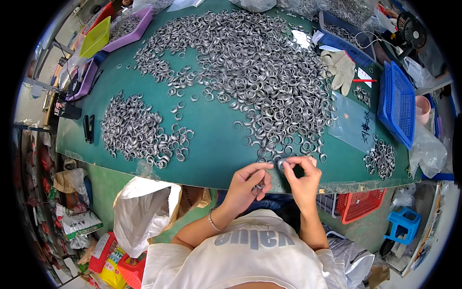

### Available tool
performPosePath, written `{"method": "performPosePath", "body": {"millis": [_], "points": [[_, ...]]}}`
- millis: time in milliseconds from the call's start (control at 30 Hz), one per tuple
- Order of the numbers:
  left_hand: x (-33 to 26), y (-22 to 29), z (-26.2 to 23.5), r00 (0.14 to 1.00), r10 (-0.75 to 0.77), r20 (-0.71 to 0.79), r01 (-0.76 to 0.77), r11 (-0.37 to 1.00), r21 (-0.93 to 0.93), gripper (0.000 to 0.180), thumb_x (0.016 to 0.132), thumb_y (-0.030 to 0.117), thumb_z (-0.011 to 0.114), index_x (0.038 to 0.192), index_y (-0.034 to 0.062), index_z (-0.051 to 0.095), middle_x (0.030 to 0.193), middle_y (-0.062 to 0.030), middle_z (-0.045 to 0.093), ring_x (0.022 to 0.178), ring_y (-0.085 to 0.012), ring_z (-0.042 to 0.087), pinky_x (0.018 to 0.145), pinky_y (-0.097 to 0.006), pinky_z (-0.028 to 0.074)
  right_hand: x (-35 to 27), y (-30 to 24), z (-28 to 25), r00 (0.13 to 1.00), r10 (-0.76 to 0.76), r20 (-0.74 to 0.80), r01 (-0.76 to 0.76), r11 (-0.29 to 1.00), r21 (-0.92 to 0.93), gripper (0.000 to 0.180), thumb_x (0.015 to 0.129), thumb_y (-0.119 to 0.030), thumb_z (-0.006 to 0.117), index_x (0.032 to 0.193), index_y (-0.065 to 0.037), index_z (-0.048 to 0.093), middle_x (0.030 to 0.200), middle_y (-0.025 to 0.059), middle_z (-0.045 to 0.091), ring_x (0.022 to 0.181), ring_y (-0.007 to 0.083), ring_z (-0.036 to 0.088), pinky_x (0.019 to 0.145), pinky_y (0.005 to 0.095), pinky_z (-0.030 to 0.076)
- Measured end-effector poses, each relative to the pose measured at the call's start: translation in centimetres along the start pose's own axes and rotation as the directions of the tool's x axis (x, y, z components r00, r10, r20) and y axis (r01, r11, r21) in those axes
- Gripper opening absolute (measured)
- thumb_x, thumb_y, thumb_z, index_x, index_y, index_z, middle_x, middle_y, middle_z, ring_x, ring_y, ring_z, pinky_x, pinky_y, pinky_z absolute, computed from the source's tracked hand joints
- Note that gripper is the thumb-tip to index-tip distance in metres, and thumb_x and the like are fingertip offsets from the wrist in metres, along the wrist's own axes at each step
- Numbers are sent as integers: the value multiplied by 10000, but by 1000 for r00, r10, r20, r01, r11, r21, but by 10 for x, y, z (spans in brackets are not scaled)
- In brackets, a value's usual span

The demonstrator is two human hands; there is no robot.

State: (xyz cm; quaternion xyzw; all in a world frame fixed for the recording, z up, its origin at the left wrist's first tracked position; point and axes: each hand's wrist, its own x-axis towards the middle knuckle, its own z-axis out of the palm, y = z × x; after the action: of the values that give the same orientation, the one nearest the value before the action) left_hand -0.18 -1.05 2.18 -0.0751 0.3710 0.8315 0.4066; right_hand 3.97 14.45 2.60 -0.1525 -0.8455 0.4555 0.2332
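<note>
At the near edge of the green table [211,139], my right hand [304,182] pinches a grey metal ring [281,164] between thumb and forefinger. My left hand [248,185] is just left of it, its forefinger reaching toward that ring. Curled fingers of the left hand close around what looks like another metal ring [260,186], partly hidden. A big heap of similar rings [269,72] spreads over the table beyond my hands. A smaller pile of rings [130,127] lies to the left, and a little one [381,159] at the right.
Right side: a clear plastic bag [353,123], a work glove [340,70], a red pen [364,80], stacked blue baskets [398,106] and a small fan [412,31]. Purple and lime trays [96,38] stand far left. Below the edge hangs an open white sack [139,207].
</note>
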Motion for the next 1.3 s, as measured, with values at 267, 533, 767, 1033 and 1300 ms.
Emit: {"method": "performPosePath", "body": {"millis": [267,533,767,1033,1300], "points": [[4,12,15,968,103,227,-183,911,369,336,882,20,554,1218,13,542,756,-61,586,581,-64,484,436,-164,337,-3,-27,-21,997,22,71,-36,980,195,123,679,15,728,771,-35,664,647,30,586,623,139,511,719,289,358],[1,15,21,958,-5,286,-74,961,265,320,880,11,555,1200,22,543,772,-101,610,551,-87,486,409,-177,317,-9,-33,-32,973,160,166,-221,854,471,156,723,55,701,856,-17,661,736,20,614,699,91,519,670,233,390],[-7,19,30,958,-3,286,-71,966,250,292,866,24,594,1155,10,551,762,-107,611,557,-94,504,408,-180,325,-12,-36,-37,952,192,240,-306,660,686,135,765,68,671,885,16,635,797,54,621,732,91,531,670,229,409],[-9,21,33,955,-34,294,-42,967,249,276,867,24,596,1140,8,555,759,-118,617,578,-101,545,420,-171,350,-15,-36,-36,959,152,240,-284,565,775,137,770,60,672,887,30,607,805,82,623,714,112,548,657,234,410],[-9,21,32,956,-27,292,-44,971,236,264,865,-2,587,1129,-5,567,803,-108,619,588,-108,551,417,-175,358,-15,-39,-36,974,119,192,-224,626,747,143,765,48,685,881,24,605,801,82,630,713,112,537,659,239,411]]}}
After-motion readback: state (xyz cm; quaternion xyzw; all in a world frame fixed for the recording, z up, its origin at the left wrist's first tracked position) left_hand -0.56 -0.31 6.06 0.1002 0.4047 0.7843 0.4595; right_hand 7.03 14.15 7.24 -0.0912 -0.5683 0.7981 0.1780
